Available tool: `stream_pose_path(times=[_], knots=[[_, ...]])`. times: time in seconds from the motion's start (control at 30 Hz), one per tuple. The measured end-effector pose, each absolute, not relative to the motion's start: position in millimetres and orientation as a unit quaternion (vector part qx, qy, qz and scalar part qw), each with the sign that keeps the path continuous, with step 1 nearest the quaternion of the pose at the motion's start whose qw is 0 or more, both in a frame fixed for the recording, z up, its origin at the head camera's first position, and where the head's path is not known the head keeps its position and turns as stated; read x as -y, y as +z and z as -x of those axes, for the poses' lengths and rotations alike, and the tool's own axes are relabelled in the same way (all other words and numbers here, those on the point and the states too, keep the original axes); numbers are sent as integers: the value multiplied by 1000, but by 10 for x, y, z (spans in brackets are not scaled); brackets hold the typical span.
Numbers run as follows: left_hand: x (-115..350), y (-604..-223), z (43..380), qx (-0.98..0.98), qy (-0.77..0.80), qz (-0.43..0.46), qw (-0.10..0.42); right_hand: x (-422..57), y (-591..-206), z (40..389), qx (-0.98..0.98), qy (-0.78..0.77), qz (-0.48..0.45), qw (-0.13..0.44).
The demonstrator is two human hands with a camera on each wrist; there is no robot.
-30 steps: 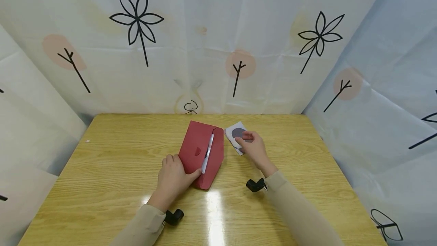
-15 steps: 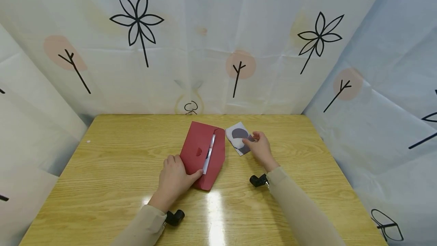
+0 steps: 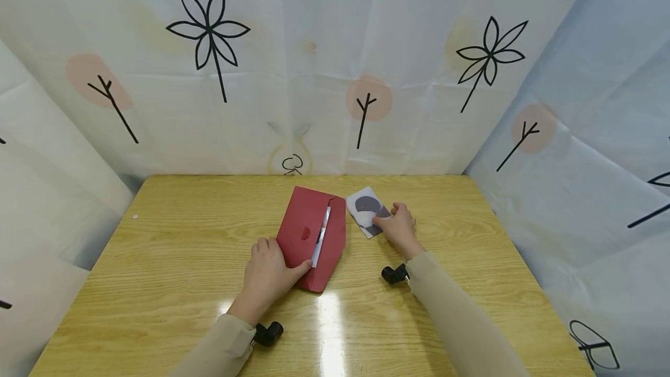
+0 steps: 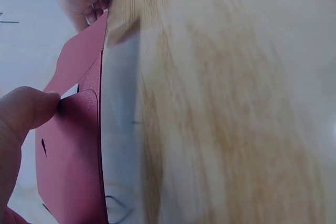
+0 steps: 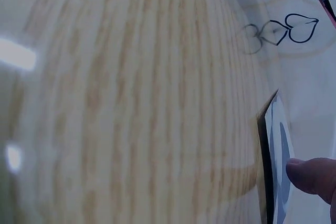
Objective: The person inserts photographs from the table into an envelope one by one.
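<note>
A red paper envelope (image 3: 300,214) lies slanted near the middle of the table, a white slip (image 3: 321,237) showing in its slot. My left hand (image 3: 267,266) grips the lower left side, thumb on the front by the slot; in the left wrist view the thumb (image 4: 31,106) is right at the slip. Right of the envelope is a grey-and-white printed card (image 3: 368,203). My right hand (image 3: 400,228) holds this card's right edge, thumb on its face and the other fingers curled beyond the corner. The right wrist view shows the thumb (image 5: 312,177) against the card, other fingers hidden.
The wood-grain table (image 3: 183,260) ends at a white patterned cloth (image 3: 293,74) hung behind it, with more cloth at both sides. A small white speck (image 3: 135,216) lies at the far left. Black wrist cameras (image 3: 268,334) jut from both cuffs.
My right hand has shifted right across the card, uncovering more of its face. The left hand and envelope have moved very slightly right.
</note>
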State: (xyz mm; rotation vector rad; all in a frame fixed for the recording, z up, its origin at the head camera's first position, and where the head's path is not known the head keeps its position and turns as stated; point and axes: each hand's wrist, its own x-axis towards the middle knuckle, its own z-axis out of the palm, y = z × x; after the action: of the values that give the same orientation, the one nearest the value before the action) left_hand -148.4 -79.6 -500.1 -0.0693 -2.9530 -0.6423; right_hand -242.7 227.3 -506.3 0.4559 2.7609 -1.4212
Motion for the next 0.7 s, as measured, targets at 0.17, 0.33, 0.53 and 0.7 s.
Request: stream_pose_path(times=[0.17,0.33,0.53,0.7], knots=[[797,-4999,1480,975,-215,22,60,-2253,-5075,2439,-899,-415,-144,-3],[796,-5005,1481,974,-216,22,66,-2245,-5064,2438,-906,-400,-139,0],[795,-5013,1491,973,-220,23,69,-2243,-5043,2433,-905,-400,-143,11],[802,-5012,1492,973,-219,24,66,-2233,-4994,2412,-910,-384,-151,30]])
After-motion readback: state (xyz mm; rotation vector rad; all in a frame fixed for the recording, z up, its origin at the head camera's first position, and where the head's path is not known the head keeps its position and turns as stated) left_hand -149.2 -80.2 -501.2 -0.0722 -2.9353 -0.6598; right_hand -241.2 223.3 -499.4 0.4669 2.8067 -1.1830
